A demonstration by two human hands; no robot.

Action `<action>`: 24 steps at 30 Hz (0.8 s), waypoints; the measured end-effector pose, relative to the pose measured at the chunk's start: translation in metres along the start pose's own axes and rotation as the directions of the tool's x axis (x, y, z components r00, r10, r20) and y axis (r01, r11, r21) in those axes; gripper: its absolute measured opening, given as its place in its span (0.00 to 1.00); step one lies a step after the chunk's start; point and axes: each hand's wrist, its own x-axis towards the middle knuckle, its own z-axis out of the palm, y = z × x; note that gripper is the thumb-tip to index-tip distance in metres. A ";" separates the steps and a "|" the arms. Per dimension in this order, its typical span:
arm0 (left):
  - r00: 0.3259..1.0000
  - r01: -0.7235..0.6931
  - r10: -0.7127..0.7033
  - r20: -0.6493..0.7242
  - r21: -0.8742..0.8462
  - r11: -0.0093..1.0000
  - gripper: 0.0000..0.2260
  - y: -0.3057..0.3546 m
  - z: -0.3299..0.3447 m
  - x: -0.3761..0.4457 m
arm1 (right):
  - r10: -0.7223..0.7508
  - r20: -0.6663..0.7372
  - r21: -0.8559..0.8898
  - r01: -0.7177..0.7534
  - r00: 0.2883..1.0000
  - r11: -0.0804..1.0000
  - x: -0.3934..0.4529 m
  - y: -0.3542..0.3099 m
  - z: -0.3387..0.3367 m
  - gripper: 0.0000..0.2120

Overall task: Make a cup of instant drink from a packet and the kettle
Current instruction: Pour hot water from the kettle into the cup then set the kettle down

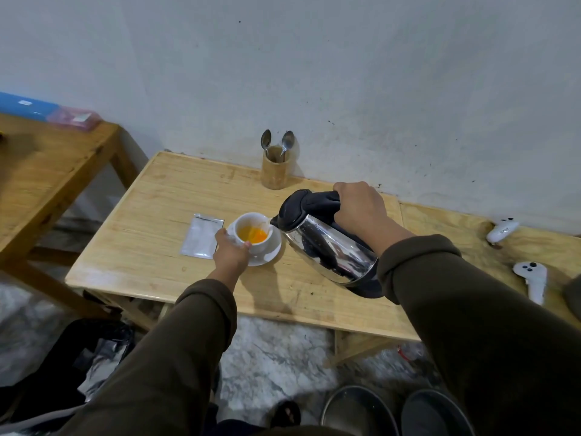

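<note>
A white cup (257, 245) stands on a white saucer (273, 253) near the middle of the wooden table (151, 234). Orange liquid swirls inside the cup. My left hand (230, 251) wraps around the cup's near left side. My right hand (361, 209) grips the black handle of a steel kettle (330, 247), which is tilted left with its spout at the cup's right rim. A silver packet (201, 236) lies flat on the table just left of the saucer.
A bamboo holder (275, 171) with two spoons stands by the wall behind the cup. Two white controllers (531, 278) lie at the table's right end. A second wooden table (47, 171) is on the left. Dark bags and round basins sit on the floor.
</note>
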 end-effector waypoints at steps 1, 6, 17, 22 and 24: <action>1.000 0.001 -0.001 0.001 0.002 1.000 0.30 0.000 0.000 0.000 | 0.003 0.006 -0.003 -0.003 1.000 1.000 0.000 0.000 0.000 0.14; 1.000 0.005 -0.005 -0.001 0.020 1.000 0.30 0.000 0.001 0.001 | 0.013 0.006 -0.003 -0.013 1.000 1.000 0.001 0.001 0.001 0.14; 1.000 -0.003 0.004 -0.010 0.045 0.999 0.30 0.000 0.000 0.002 | -0.011 0.002 0.005 0.011 1.000 1.000 0.002 -0.003 0.000 0.13; 1.000 0.004 -0.004 -0.006 0.032 0.999 0.30 0.000 0.000 0.002 | -0.017 -0.008 0.009 0.017 1.000 1.000 0.002 -0.006 0.001 0.13; 1.000 0.008 -0.008 -0.008 0.024 1.000 0.30 0.001 0.000 0.002 | -0.021 -0.012 0.007 0.021 1.000 1.000 0.003 -0.006 0.001 0.13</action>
